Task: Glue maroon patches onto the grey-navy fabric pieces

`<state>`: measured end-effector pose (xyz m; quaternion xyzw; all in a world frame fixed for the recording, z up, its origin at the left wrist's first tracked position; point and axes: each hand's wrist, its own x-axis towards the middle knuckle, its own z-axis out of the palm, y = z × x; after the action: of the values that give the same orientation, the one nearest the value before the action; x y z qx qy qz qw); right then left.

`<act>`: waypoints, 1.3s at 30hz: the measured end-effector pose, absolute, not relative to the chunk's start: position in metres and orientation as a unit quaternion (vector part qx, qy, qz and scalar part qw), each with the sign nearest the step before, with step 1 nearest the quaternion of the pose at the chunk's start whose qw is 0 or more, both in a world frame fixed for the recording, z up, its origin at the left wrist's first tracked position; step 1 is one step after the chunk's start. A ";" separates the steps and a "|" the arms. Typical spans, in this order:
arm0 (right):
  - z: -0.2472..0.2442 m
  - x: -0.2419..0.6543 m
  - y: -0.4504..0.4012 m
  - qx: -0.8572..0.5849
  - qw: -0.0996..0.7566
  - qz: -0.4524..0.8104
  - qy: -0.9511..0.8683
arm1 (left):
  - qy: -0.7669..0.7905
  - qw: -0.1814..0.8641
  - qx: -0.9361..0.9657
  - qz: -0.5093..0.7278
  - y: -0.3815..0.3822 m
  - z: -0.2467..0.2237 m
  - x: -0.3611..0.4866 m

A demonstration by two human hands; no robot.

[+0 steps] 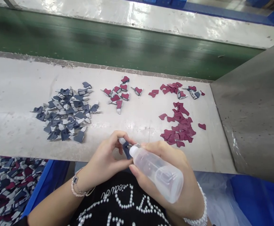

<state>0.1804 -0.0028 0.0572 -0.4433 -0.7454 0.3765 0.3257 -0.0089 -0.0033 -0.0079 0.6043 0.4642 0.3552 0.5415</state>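
Note:
My left hand is closed on a small dark-blue and white plastic part, pinched between thumb and fingers. In my right hand lies a clear squeeze bottle, tipped with its white cap end against or very near that part. The nozzle tip is partly hidden. Left of my hands spreads a pile of the same blue and white parts. Beyond my hands sits a small group of parts with maroon tops. Flat maroon pieces lie loosely heaped to the right.
A green conveyor belt runs behind the white work surface. A metal panel stands upright at the right. At lower left, a blue bin holds many parts with maroon tops. Clear plastic sheeting hangs at lower right.

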 end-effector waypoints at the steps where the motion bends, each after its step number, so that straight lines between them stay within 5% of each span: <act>1: 0.057 0.181 -0.003 -0.440 0.320 0.375 -0.751 | 0.465 0.540 0.607 0.352 -0.003 -0.008 -0.009; 23: 0.061 0.190 0.002 -0.421 0.263 0.385 -0.778 | 0.480 0.519 0.619 0.341 0.000 -0.003 -0.009; 39: 0.062 0.192 0.005 -0.427 0.297 0.412 -0.748 | 0.471 0.499 0.651 0.324 0.002 0.000 -0.008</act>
<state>0.1916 0.0045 0.0619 -0.4273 -0.7481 0.4116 0.2973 -0.0077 0.0023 0.0001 0.6512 0.4715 0.3240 0.4987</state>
